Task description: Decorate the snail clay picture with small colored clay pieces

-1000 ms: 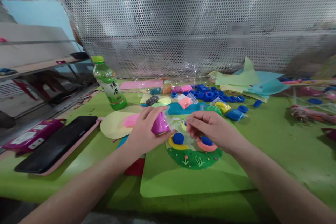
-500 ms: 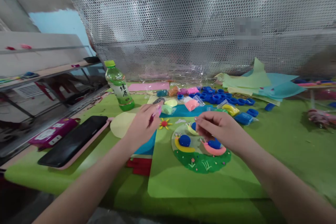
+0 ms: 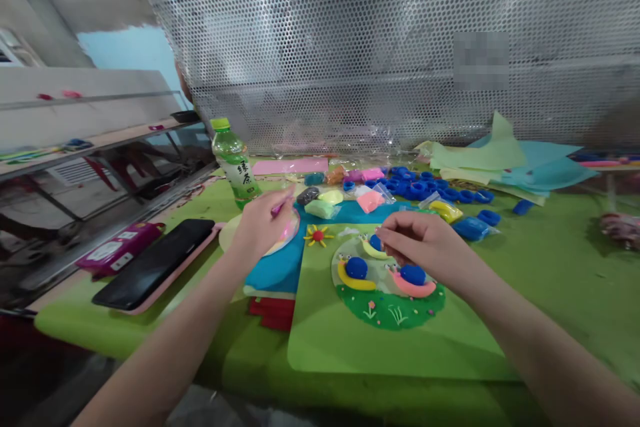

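My left hand [image 3: 265, 221] is closed around a small purple piece [image 3: 277, 209], over a pale disc with a shiny pinkish edge [image 3: 291, 229]. My right hand [image 3: 420, 235] pinches its fingertips together above the picture; whatever is between them is too small to make out. A light green board [image 3: 340, 350] carries clay snails with blue shells: a yellow one [image 3: 361, 284], a pink one [image 3: 417, 289] and a pale yellow one [image 3: 371, 251], partly behind my right fingers. Below them is dark green clay grass [image 3: 385, 320] with tiny flowers. A yellow-and-red sun [image 3: 317, 235] sits at the board's upper left.
A green tea bottle [image 3: 235, 170], a black phone [image 3: 160, 263] and a purple packet [image 3: 120, 248] stand or lie on the left. Behind the board are bagged clay [image 3: 370, 200], several blue rings [image 3: 410, 181] and coloured sheets [image 3: 520, 163]. A perforated metal panel [image 3: 340, 60] closes the back.
My left hand has moved left and slightly down, away from the clay bags, uncovering a dark bag and the shiny-edged disc. My right hand stays pinched over the snails. The view has shifted slightly.
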`<state>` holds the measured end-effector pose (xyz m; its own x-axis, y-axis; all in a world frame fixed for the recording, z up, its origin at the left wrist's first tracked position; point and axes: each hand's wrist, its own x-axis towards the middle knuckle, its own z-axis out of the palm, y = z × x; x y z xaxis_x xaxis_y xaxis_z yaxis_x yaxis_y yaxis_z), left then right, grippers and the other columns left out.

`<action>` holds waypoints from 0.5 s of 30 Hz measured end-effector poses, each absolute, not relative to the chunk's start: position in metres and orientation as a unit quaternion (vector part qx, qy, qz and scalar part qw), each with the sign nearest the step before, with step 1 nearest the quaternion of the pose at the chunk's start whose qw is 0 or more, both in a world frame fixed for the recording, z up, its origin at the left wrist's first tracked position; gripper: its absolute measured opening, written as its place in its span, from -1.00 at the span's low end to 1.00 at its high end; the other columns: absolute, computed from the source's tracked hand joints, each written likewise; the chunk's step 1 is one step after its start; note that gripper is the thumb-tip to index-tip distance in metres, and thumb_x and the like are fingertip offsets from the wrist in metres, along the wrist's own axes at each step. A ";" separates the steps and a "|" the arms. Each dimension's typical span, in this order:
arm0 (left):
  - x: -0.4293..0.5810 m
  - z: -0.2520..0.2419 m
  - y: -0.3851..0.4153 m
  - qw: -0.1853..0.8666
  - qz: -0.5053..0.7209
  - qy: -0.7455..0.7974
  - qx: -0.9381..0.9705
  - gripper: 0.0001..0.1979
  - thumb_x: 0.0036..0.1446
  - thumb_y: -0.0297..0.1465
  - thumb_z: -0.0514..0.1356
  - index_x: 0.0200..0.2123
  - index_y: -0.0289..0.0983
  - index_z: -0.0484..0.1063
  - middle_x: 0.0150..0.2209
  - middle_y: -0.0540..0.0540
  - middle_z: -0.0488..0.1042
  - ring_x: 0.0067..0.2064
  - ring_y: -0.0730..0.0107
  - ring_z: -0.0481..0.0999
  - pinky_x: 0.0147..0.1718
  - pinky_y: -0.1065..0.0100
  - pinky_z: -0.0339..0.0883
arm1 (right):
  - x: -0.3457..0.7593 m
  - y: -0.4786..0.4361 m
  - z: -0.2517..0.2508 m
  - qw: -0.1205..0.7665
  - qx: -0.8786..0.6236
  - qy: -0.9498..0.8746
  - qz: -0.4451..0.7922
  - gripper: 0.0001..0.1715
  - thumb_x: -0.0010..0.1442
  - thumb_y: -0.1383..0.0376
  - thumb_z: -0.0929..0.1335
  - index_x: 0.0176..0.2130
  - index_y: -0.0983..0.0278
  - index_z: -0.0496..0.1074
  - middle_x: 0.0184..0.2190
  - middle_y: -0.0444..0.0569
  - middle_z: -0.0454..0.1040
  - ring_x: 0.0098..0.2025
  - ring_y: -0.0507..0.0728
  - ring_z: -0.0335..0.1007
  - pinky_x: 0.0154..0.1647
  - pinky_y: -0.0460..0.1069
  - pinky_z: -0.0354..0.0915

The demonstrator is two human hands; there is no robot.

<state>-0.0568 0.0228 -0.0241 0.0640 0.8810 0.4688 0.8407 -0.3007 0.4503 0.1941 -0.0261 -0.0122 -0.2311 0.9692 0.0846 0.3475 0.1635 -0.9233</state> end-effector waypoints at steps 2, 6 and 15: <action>-0.057 -0.025 0.023 0.034 0.348 0.595 0.724 -0.64 0.17 -0.19 -0.01 -0.09 -0.19 0.44 -0.09 -0.08 0.51 -0.06 0.26 0.47 -0.12 0.34 0.31 | 0.194 -0.026 -0.011 0.371 -0.500 -0.666 0.412 -0.74 0.05 0.20 0.31 -0.57 0.28 0.30 -0.67 -0.18 0.30 -0.65 -0.07 0.15 -0.62 -0.12 0.11; -0.057 -0.025 0.024 0.025 0.358 0.607 0.709 -0.62 0.15 -0.13 0.00 -0.20 -0.21 0.49 -0.20 -0.08 0.54 -0.16 0.24 0.49 -0.21 0.36 0.32 | 0.194 -0.024 -0.011 0.364 -0.502 -0.662 0.421 -0.79 0.07 0.23 0.30 -0.53 0.29 0.37 -0.60 -0.13 0.39 -0.64 -0.06 0.18 -0.61 -0.11 0.16; -0.062 -0.015 0.023 0.005 0.365 0.628 0.687 -0.64 0.14 -0.20 0.00 -0.33 -0.25 0.53 -0.66 0.04 0.30 -0.58 0.45 0.22 -0.55 0.41 0.02 | 0.196 -0.023 -0.013 0.355 -0.509 -0.680 0.390 -0.70 0.13 0.22 0.29 -0.57 0.29 0.33 -0.59 -0.12 0.41 -0.62 -0.08 0.21 -0.59 -0.12 0.18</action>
